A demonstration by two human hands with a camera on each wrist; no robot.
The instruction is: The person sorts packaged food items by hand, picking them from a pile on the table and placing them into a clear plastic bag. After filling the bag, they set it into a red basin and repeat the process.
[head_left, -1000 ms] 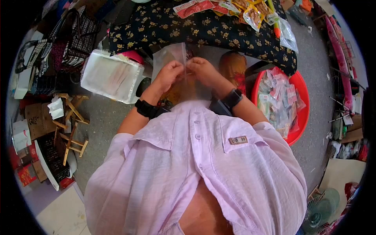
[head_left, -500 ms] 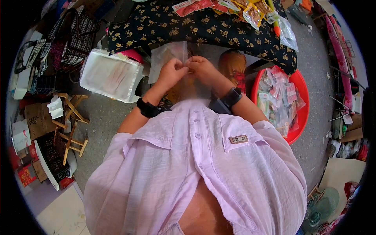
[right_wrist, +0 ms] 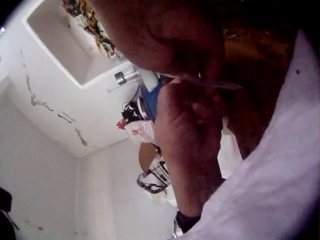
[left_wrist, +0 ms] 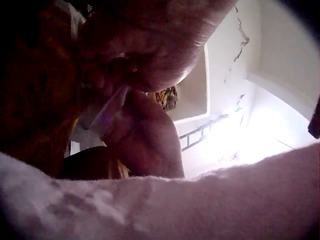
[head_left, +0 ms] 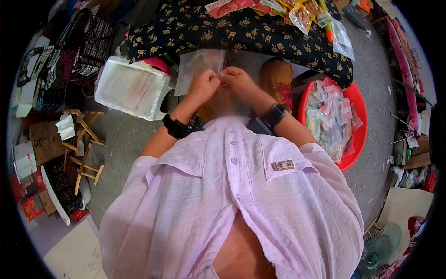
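Grey concrete floor (head_left: pixel 125 139); floral-clothed table (head_left: pixel 241 35); wooden stools (head_left: pixel 83 144); cracked white walls (right_wrist: pixel 45 115).

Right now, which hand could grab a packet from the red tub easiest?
Probably the right hand: the red tub sits on that side. The left hand is farther away. Both hands pinch the clear bag, so one must let go first.

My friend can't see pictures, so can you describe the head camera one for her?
Seen from above, a person in a pale lilac shirt pinches the top edge of a clear plastic bag with the left hand and right hand. A round red plastic basin of packets sits nearby.
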